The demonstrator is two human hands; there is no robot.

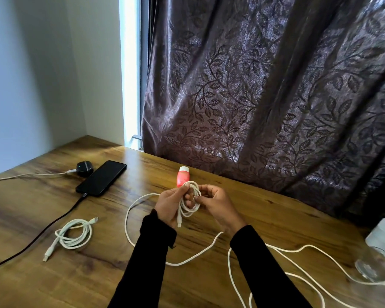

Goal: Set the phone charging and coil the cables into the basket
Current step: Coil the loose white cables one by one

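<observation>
White cable [190,202] sat half-coiled above the table [209,178], the left hand [170,204] gripping the loops, the right hand [216,203] pinching a strand. A phone [101,178] lay far left, black lead [53,225] plugged in, near a coiled cable [73,235].

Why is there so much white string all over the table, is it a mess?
Partly. The long white cable sprawls in loose loops across the wooden table because only its start is wound into the coil held by the left hand and right hand. The coiled cable lies tidy. No basket is in view.
</observation>
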